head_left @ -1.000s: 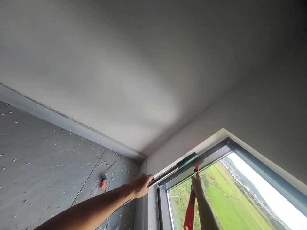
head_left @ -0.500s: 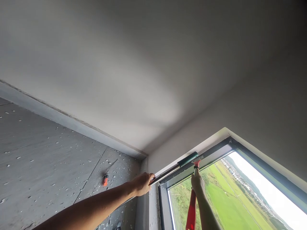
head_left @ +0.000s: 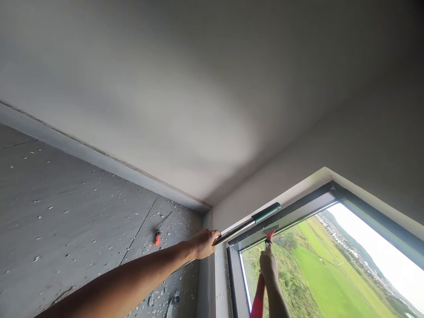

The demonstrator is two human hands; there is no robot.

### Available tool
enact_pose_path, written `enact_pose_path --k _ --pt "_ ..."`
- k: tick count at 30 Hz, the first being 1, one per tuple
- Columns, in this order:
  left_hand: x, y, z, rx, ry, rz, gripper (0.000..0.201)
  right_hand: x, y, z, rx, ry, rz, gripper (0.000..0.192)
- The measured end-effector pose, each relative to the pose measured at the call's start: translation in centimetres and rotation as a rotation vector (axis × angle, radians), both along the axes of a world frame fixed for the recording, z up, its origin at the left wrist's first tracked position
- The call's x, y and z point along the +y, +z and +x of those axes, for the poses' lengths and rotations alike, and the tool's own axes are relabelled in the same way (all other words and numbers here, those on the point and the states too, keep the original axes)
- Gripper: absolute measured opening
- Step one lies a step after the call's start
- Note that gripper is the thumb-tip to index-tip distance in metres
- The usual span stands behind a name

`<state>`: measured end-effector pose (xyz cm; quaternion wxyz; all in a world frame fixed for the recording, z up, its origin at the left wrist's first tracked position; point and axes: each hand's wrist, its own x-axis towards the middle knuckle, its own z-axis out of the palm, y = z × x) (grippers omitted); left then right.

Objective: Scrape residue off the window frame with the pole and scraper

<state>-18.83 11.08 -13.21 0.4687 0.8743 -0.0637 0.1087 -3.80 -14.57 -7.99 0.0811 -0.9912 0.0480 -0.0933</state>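
Since the earlier frames: view has swung left and up, so the window corner sits further right; both hands keep their grips and places on the tools.

Item 1, left hand [head_left: 204, 244]: closed around the metal end of a long pole [head_left: 239, 228], arm stretched up to the wall corner. Pole ends in a green sleeve [head_left: 266, 212], which lies along the top of the window frame [head_left: 298, 212].

Item 2, right hand [head_left: 268, 266]: closed around a red-handled scraper [head_left: 265, 247], its head touching the upper edge of the glass [head_left: 318, 269], just below the green sleeve. Red handle runs down past my wrist.

Item 3, surroundings: grey panelled wall [head_left: 82, 212] flecked with white spots; a small orange tag [head_left: 157, 239] on it; pale ceiling [head_left: 198, 88] above.

Handling note, as I judge it: scraper head should lie flat against the glass, tight to the frame, with even pressure, so it neither skips nor digs in. Pole should stay steady, clear of the scraper's path.
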Motion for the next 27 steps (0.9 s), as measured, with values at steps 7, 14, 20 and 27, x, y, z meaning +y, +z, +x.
enact_pose_path --k 7,14,20,27 --pt "-0.2 -0.2 0.2 0.003 0.017 0.028 0.03 1.2 -3.0 0.6 0.028 0.08 0.001 0.058" --pt "0.1 -0.3 0.1 0.007 0.009 0.022 0.028 -1.6 -3.6 -0.4 0.029 0.031 0.024 0.06" --pt "-0.1 -0.4 0.2 0.02 0.01 0.026 0.032 -1.8 -3.9 1.1 -0.018 0.153 -0.074 0.057" --pt "0.2 -0.4 0.3 0.019 -0.008 0.017 0.033 -3.0 -1.9 2.6 0.032 0.133 -0.148 0.053"
